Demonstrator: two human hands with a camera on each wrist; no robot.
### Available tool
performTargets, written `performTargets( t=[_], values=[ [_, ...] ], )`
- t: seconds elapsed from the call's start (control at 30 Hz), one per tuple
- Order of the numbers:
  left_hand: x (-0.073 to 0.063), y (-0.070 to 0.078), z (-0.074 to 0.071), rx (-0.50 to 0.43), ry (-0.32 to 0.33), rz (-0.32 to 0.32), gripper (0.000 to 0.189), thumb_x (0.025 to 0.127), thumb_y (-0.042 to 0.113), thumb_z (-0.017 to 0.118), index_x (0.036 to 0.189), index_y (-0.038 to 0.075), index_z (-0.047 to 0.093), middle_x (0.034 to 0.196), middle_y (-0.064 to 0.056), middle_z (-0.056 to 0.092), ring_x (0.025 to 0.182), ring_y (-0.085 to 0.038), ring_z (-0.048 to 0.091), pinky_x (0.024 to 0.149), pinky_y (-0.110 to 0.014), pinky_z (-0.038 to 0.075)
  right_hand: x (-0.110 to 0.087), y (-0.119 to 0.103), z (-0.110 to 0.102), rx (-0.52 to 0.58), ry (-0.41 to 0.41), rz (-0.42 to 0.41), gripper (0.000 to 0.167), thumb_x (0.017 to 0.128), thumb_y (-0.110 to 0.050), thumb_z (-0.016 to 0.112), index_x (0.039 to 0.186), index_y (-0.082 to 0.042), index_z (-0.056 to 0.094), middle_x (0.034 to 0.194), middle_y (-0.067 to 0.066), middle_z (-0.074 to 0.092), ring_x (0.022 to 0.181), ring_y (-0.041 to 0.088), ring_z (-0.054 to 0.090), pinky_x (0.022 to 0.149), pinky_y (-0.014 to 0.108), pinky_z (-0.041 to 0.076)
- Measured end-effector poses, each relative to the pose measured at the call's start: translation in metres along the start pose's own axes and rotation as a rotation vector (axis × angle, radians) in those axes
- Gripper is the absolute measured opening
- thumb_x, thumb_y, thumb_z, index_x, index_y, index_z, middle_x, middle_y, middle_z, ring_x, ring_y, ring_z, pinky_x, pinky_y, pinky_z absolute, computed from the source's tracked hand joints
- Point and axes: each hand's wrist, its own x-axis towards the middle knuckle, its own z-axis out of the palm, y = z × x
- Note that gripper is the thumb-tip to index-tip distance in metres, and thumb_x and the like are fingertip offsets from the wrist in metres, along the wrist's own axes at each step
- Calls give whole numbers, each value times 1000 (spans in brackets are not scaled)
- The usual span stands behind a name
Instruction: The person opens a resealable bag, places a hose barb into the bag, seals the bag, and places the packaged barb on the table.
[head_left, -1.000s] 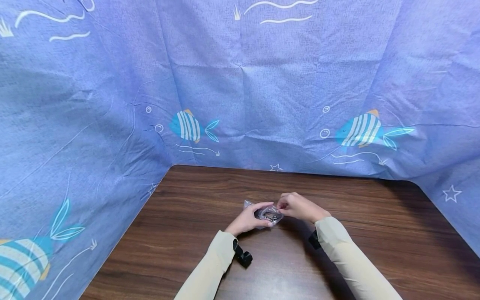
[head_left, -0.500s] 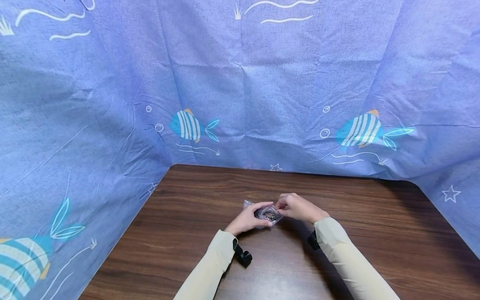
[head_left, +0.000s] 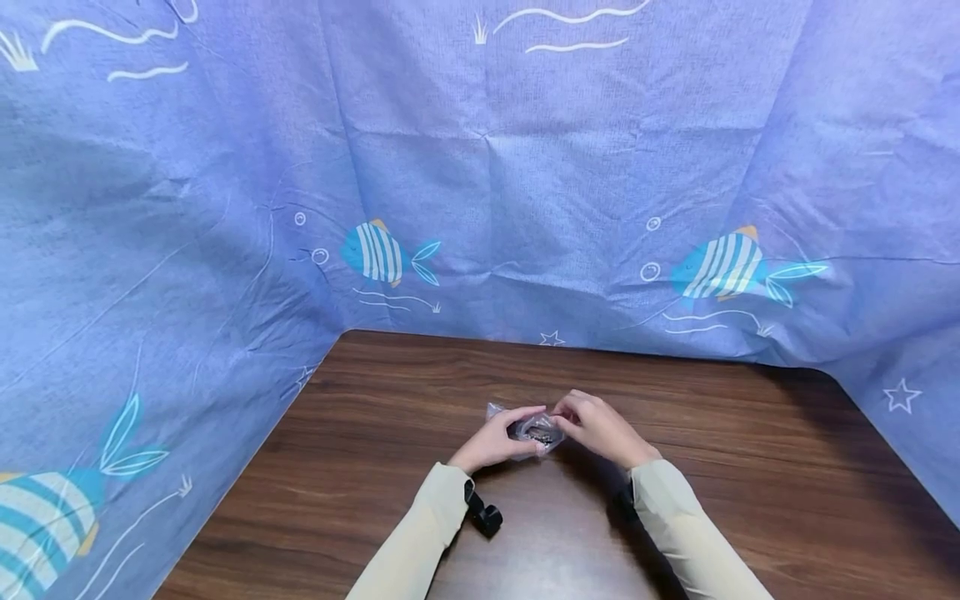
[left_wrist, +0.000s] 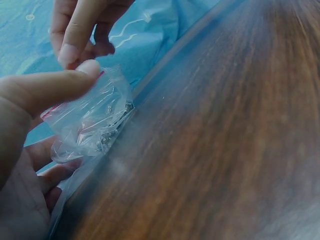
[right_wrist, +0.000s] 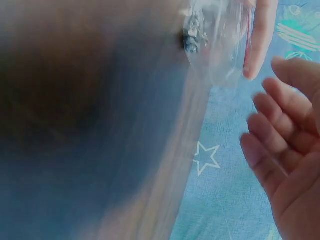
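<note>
A small clear zip-lock bag point(left_wrist: 92, 117) with a red seal line stands on the table in front of me, with several small shiny metal pieces point(left_wrist: 107, 137) in its bottom. My left hand point(head_left: 495, 442) holds the bag between thumb and fingers, thumb along the red-lined top edge in the left wrist view. Beside the bag's mouth is my right hand point(head_left: 602, 429). Its fingers are loosely bent and, in the right wrist view, stand apart from the thumb with nothing seen between them. What exactly the metal pieces are is too small to tell.
The dark wood-grain table point(head_left: 420, 375) extends on all sides of the hands. Behind it and to the left hangs a blue cloth point(head_left: 562, 183) printed with fish and stars. A black wrist mount point(head_left: 483, 512) sits on the left wrist.
My right hand has turned and shifted slightly at the bag's mouth, its pinched fingertips now loosened. The left hand and the bag stay in nearly the same place.
</note>
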Motion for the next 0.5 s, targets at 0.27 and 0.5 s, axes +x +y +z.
performTargets(
  t=[0.27, 0.5],
  values=[
    [2, 3, 4, 27, 64, -40, 43, 102, 36, 45, 140, 18, 52, 142, -4, 53, 132, -24, 47, 108, -45, 36, -19, -6, 12, 6, 144, 119, 15, 86, -18, 72, 78, -16, 59, 72, -8, 49, 63, 2, 44, 57, 20, 40],
    [6, 7, 9, -82, 152, -123, 41, 105, 29, 36, 134, 8, 55, 132, -14, 59, 125, -29, 53, 107, -46, 37, -31, -13, 17, 49, 87, 200, 25, 87, -23, 71, 67, -19, 57, 62, -12, 49, 56, 1, 41, 53, 19, 37]
  ],
)
